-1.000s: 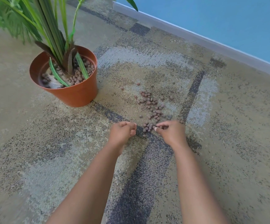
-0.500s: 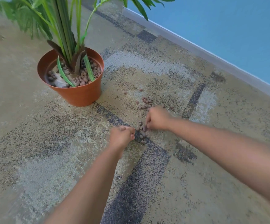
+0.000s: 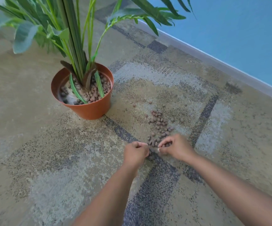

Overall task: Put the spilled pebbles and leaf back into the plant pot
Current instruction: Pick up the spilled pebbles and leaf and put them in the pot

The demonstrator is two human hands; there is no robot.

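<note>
Both forearms reach forward and converge low on the carpet (image 3: pixel 34 160). The left hand (image 3: pixel 136 152) is curled into a fist; whether it holds pebbles cannot be told. The right hand (image 3: pixel 175 147), fingers bent, pinches at the spilled pebbles (image 3: pixel 159 124), scattered right of the terracotta plant pot (image 3: pixel 89 110). A blue wall (image 3: pixel 246 38) with pale skirting (image 3: pixel 221 62) runs behind.

**Two bare forearms, nothing worn**

Both arms show bare from the lower edge of the view to the wrists: no sleeve, watch, bracelet or glove. The left hand (image 3: pixel 136 152) and right hand (image 3: pixel 175 146) carry no visible rings. The fingers (image 3: pixel 163 143) are slightly blurred, so nail detail cannot be told.
</note>
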